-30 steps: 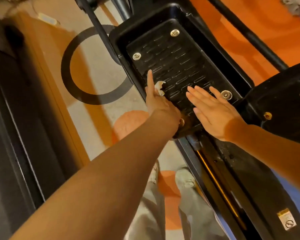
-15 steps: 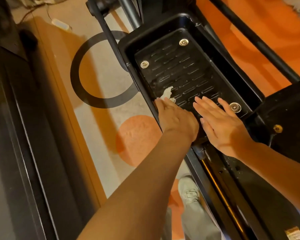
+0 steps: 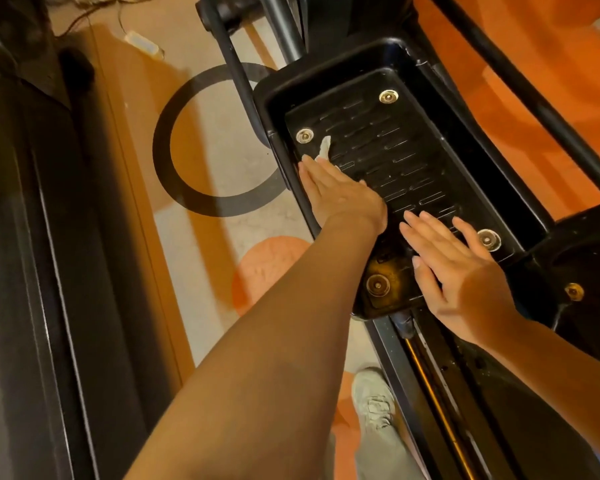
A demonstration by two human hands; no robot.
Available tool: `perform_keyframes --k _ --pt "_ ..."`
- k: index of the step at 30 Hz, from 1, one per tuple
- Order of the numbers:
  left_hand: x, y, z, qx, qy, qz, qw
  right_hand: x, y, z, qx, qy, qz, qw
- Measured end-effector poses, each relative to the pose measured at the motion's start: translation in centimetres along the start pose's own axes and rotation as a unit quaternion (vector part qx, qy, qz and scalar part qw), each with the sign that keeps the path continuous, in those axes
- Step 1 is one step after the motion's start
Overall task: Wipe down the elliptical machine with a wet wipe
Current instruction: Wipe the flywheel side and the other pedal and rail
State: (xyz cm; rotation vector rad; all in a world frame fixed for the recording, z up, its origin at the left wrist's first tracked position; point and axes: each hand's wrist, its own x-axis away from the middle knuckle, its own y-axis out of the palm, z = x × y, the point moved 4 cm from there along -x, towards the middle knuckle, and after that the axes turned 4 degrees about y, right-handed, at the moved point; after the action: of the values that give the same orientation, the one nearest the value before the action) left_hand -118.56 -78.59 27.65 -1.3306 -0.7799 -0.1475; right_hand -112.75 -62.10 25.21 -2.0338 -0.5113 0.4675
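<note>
I'm midway through wiping the foot pedal (image 3: 395,157) of the elliptical machine (image 3: 586,271). My left hand (image 3: 340,194) lies flat, fingers straight, pressing the wet wipe (image 3: 323,152) onto the ribbed tread along the pedal's left wall; a crumpled white tip pokes out past my fingertips, just beside the far-left bolt (image 3: 304,136). My right hand (image 3: 454,268) is spread flat and holds nothing, resting on the pedal's near end close to the near-right bolt (image 3: 488,239), I judge to steady it. Compared with a second ago, the left hand has slid further up the left side, its raised index finger now lowered, and the right has barely moved. Next I'd sweep the wipe across the far end and right wall, which look untouched, keeping pressure into the grooves
</note>
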Motion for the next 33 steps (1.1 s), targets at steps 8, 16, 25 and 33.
perform_keyframes --k 8,16,25,33 --pt "3.6 2.1 0.2 -0.055 0.003 0.081 0.995 0.1 0.1 0.2 -0.007 -0.001 -0.008 1.000" --pt "3.6 3.5 1.1 -0.047 0.035 -0.003 0.998 0.1 0.0 0.1 -0.003 0.002 -0.001 1.000" --pt "-4.5 -2.1 -1.1 0.019 -0.013 -0.010 1.000 -0.1 0.0 -0.1 0.001 0.012 -0.007 1.000" --pt "-2.6 -2.2 -1.0 -0.085 0.034 -0.007 0.996 -0.5 0.1 -0.2 0.012 0.010 -0.005 1.000"
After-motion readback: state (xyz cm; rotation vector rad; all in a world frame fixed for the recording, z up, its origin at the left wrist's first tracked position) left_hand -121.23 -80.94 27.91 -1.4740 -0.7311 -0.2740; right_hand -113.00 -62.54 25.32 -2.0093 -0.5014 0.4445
